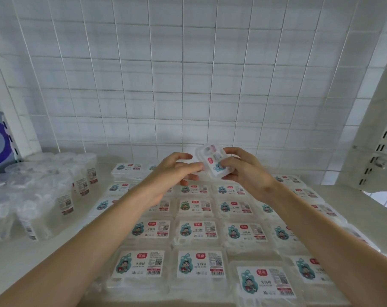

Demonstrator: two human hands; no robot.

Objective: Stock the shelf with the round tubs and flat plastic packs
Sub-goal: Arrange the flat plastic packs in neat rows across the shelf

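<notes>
Clear, rounded-corner plastic pack [213,161] pinched in right hand [246,173].

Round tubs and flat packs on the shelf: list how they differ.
The round tubs stand tall and upright, bunched at the left; the flat packs lie low in rows across the middle and right. Tubs have small labels on their sides; packs have large labels on top with a teal cartoon. Both are see-through plastic.
</notes>
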